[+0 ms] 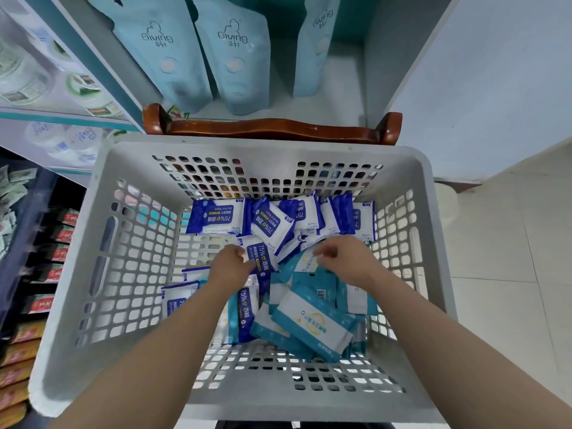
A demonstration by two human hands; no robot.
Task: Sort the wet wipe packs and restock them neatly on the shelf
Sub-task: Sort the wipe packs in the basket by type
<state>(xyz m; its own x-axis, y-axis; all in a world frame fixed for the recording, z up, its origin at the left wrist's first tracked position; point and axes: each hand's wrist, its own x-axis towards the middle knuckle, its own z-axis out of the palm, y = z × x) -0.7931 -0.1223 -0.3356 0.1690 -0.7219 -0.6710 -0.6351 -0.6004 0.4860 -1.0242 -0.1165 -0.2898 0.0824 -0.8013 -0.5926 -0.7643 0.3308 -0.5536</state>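
Observation:
A white perforated plastic basket holds several wet wipe packs. Dark blue and white alcohol wipe packs lie along the far side and the left. Teal and white packs are piled at the near right. My left hand reaches down into the middle, fingers curled on a dark blue pack. My right hand hovers just right of it over a teal pack, fingers curled, and whether it grips anything cannot be made out.
The basket rests on a brown wooden chair. Behind it a white shelf holds tall light blue pouches. Shelves with tubs and red packets run down the left. Tiled floor lies to the right.

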